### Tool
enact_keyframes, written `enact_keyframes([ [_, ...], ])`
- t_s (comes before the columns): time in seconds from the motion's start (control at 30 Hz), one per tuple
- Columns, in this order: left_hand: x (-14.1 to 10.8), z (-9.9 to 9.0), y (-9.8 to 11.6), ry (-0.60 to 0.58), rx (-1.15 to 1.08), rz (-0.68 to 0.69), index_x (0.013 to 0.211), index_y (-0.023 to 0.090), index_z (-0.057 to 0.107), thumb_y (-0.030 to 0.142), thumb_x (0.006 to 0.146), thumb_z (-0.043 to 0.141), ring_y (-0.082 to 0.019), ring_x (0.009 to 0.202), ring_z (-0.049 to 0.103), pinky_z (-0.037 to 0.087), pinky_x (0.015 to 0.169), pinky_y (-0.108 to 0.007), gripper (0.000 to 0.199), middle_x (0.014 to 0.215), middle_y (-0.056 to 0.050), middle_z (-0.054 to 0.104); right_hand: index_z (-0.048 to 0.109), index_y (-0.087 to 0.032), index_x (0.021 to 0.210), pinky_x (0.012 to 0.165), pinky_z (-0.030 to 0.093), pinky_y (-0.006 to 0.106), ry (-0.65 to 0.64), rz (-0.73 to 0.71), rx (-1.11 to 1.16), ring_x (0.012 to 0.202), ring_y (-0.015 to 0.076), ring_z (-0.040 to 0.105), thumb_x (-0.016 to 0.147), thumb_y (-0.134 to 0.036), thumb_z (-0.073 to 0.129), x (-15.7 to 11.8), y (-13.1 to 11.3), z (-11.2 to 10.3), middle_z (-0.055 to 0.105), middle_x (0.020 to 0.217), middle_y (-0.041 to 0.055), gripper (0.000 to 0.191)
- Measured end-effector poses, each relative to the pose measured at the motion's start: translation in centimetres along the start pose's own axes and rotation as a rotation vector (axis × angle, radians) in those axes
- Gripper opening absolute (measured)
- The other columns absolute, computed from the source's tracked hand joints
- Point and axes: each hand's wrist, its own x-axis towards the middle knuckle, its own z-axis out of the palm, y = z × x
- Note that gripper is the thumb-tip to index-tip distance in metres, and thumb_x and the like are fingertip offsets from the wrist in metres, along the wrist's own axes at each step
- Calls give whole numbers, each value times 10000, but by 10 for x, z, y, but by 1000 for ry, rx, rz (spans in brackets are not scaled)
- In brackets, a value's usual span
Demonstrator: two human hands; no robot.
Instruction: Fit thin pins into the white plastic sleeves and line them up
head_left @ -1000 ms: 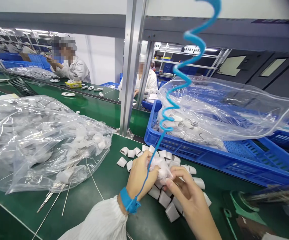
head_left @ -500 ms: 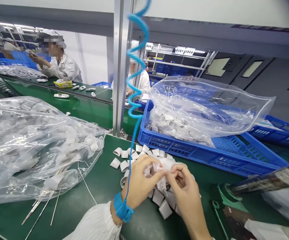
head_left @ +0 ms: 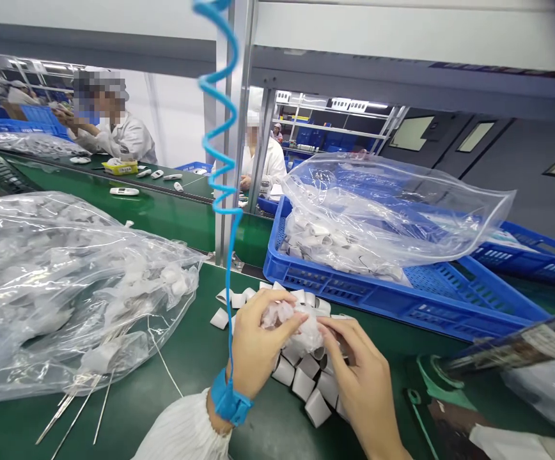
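Fingers (head_left: 263, 301): those of our left hand (head_left: 252, 345) are curled around the film bundle (head_left: 309, 333), thumb across its front; those of our right hand (head_left: 364, 374) pinch its right edge between thumb and forefinger.
Film bundle: crumpled, white and translucent, between our two hands and above the loose white pieces (head_left: 316, 409).
Thumbs: half a second ago their tips nearly met over the film; now they stand apart and we see more of the bundle between them.
Loose white pieces: short, hollow sleeves in a heap on the green bench (head_left: 128, 418), beneath and around our hands; more show below the bundle now than a moment earlier.
Coiled cord (head_left: 217, 134): runs up from our blue wrist strap (head_left: 229, 399); it now crosses the metal post (head_left: 222, 241), where before we saw it to the right.
Clear bag (head_left: 66, 268): at our left, full of whitish wrapped items, thin metal rods (head_left: 73, 418) poking out; unchanged.
Blue tray (head_left: 354, 299): beyond the heap, holding another bag of white pieces, also unchanged.
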Motion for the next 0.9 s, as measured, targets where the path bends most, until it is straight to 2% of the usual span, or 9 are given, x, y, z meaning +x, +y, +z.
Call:
enact_keyframes([
  [0.1,-1,1,-1,-59,163,72,912,216,673,244,825,750,-180,852,622,487,770,-255,120,905,-4,675,723,-217,904,722,525,283,1,100,143,845,222,648,900,-510,623,-1,-6,4,690,947,70,310],
  [0.23,-3,2,-5,-97,185,6,883,218,687,267,851,725,-172,756,642,485,706,-245,70,865,8,720,718,-188,924,779,555,296,37,286,326,887,239,672,825,-547,703,-2,-5,8,707,963,80,373],
  [0.43,-6,2,-10,-375,48,120,1110,240,753,240,982,511,-229,1042,689,507,943,-313,274,1115,-56,750,684,-184,986,812,540,306,98,350,483,944,250,659,805,-536,739,-4,4,6,692,997,89,400],
  [0.5,-5,3,-9,-331,42,162,1130,252,755,187,966,499,-221,1056,667,497,954,-321,311,1107,-67,730,667,-191,1011,762,527,292,99,336,510,888,234,649,829,-538,717,-5,5,4,673,924,75,395],
  [0.57,-4,6,-8,-207,49,162,1072,259,776,156,922,547,-214,1020,649,506,905,-312,292,1052,-70,692,652,-197,1034,731,509,277,64,306,534,837,215,632,863,-525,691,-7,4,3,642,868,58,372],
  [0.63,-4,7,-6,-76,62,111,996,241,779,158,855,655,-202,921,642,510,827,-293,205,945,-50,662,645,-204,1039,727,494,259,12,265,547,819,194,615,887,-499,677,-8,2,3,620,858,48,333],
  [0.7,-3,7,-6,-8,83,64,901,211,750,182,792,760,-178,783,628,498,737,-269,114,826,-17,654,644,-211,1037,730,486,246,-28,237,555,822,181,601,900,-478,670,-8,0,5,610,877,44,302],
  [0.8,-3,1,-7,-57,128,108,770,196,715,272,797,798,-171,706,618,487,694,-266,116,733,-8,680,641,-211,1036,741,486,247,-25,233,558,846,183,589,907,-470,663,-8,-1,8,608,916,50,290],
  [0.9,-2,-4,-7,-236,155,235,803,206,753,330,880,721,-204,801,643,503,751,-293,149,807,-44,731,630,-208,1042,721,482,257,5,260,555,841,192,591,905,-491,658,-7,0,7,605,911,54,316],
])
